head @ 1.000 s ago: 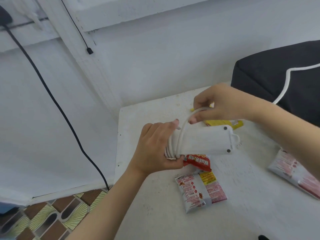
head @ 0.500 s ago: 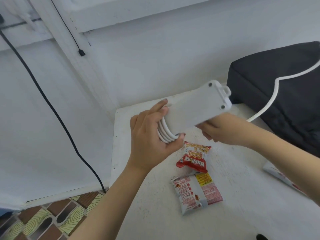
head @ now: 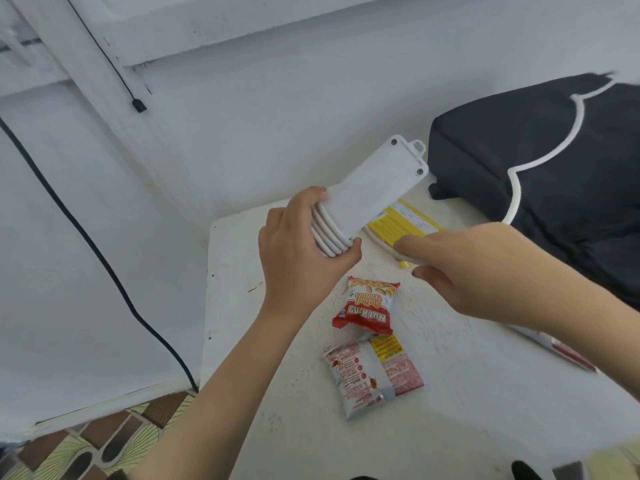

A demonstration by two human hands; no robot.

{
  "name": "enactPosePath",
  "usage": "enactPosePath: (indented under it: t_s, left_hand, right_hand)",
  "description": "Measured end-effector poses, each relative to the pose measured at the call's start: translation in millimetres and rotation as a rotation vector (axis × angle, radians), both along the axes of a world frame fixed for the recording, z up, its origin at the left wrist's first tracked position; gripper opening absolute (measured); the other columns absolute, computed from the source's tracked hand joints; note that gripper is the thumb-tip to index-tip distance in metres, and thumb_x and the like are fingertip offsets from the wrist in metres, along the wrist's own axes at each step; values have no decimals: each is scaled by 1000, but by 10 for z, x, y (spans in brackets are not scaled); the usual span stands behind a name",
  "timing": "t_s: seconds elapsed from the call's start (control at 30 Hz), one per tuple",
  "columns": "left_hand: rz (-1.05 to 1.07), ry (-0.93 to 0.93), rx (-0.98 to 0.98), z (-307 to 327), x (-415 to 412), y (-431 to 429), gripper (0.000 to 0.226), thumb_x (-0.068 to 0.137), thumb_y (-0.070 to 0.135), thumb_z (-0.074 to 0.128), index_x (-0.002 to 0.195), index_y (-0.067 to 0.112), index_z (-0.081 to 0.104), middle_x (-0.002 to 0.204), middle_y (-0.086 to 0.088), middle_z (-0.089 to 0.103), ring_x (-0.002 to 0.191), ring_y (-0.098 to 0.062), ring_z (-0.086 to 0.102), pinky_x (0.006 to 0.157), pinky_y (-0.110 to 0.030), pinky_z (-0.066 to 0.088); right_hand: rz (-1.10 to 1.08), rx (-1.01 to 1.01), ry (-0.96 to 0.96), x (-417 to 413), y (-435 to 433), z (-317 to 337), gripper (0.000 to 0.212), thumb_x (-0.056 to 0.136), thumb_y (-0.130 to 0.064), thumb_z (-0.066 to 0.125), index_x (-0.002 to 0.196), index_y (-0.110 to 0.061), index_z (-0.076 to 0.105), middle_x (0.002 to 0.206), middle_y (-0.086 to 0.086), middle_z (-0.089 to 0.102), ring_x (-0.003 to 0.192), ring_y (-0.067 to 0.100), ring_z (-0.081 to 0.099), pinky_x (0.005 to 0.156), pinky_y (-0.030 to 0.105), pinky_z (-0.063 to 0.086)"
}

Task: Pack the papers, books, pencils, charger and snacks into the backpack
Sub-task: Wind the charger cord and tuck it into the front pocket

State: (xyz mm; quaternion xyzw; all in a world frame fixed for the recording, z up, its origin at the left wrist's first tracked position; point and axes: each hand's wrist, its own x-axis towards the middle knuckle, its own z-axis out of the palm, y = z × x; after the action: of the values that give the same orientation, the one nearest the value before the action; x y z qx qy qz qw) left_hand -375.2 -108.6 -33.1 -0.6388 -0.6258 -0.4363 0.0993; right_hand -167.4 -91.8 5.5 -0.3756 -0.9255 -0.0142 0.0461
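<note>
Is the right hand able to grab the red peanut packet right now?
Probably yes, once it lets go. The right hand pinches the cord of the charger, so it is busy, but the red peanut packet lies uncovered on the table close beside it, with nothing between them.

Right hand out from under charger.

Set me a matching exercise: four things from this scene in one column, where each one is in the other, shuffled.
1. power strip
2. loose white cord
3. Nut Kong peanut packet
4. black cable

A. hangs down the wall
B. pinched by the right hand
C. lies on the table
D. in the left hand's grip

Pairs: 1-D, 2-B, 3-C, 4-A.
</note>
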Motion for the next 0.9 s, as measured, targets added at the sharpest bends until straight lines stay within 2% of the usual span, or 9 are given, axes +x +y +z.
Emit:
enactPosePath:
  t_s: [0.07, 0.2, 0.4, 0.5, 0.57, 0.63, 0.73, 0.83, 0.9]
  left_hand:
    - [-5, 65, -21, -17, 53, 27, 71, 59, 47, 76, 120, 22, 51, 110, 7, 61, 88, -14, 50, 72, -31, 42]
    - [-24, 173, -27, -85, 210, 69, 70, 61, 54, 72, 119, 18, 57, 114, 4, 63, 90, -18, 57, 72, -27, 33]
    - [-55, 240, -30, -107, 436, 92, 75, 64, 70, 60, 116, 17, 58, 108, 3, 65, 85, -16, 58, 71, -26, 27]
    - [-95, 275, -27, -114, 507, 116, 74, 66, 71, 54, 113, 14, 60, 105, 3, 66, 81, -15, 58, 70, -25, 24]
    - [-121, 280, -16, -134, 547, 140, 72, 65, 69, 58, 109, 13, 62, 101, 3, 66, 77, -16, 57, 67, -26, 25]
    - [-130, 285, -2, -149, 593, 151, 69, 60, 63, 68, 107, 12, 63, 97, 4, 66, 74, -16, 55, 67, -28, 25]
    - [-192, 328, 38, -119, 692, 167, 59, 62, 53, 67, 104, 12, 65, 92, 4, 66, 73, -18, 56, 68, -30, 29]
    - [-291, 354, 72, -78, 795, 162, 66, 63, 50, 68, 114, 8, 62, 95, 3, 67, 77, -18, 59, 73, -30, 32]
    - [-337, 312, 66, -57, 850, 163, 84, 64, 52, 68, 131, 7, 45, 102, 3, 66, 83, -15, 59, 79, -28, 32]
  right_hand:
    - [17, -21, -29, 82, -46, 25, 22, 98, -40, 32, 120, -42, 32, 96, -14, 59, 70, 7, 55, 66, 22, 48]
    - [29, -38, -87, 171, -107, 59, 18, 98, -39, 31, 112, -36, 41, 89, -13, 59, 71, 7, 56, 71, 26, 50]
    - [88, -56, -111, 235, -144, 73, 17, 98, -40, 29, 98, -30, 43, 74, -10, 51, 60, 6, 47, 64, 21, 45]
    - [113, -60, -92, 301, -149, 133, 19, 98, -42, 28, 95, -31, 43, 70, -10, 45, 57, 5, 42, 63, 20, 40]
    - [150, -48, -45, 356, -117, 192, 21, 97, -43, 30, 93, -30, 47, 67, -10, 45, 54, 5, 40, 56, 18, 33]
    - [231, 53, 4, 410, -30, 271, 28, 92, -42, 35, 79, -26, 53, 59, -10, 46, 46, 6, 36, 46, 16, 26]
    - [267, 213, 53, 515, 134, 430, 34, 80, -48, 40, 59, -22, 48, 48, -9, 41, 39, 13, 36, 39, 21, 23]
    - [242, 185, 94, 561, 308, 602, 43, 71, -63, 48, 55, -23, 44, 44, -5, 40, 42, 14, 40, 42, 25, 26]
    - [203, 56, 196, 598, 435, 707, 49, 63, -69, 59, 56, -22, 48, 45, -3, 42, 45, 13, 40, 45, 28, 30]
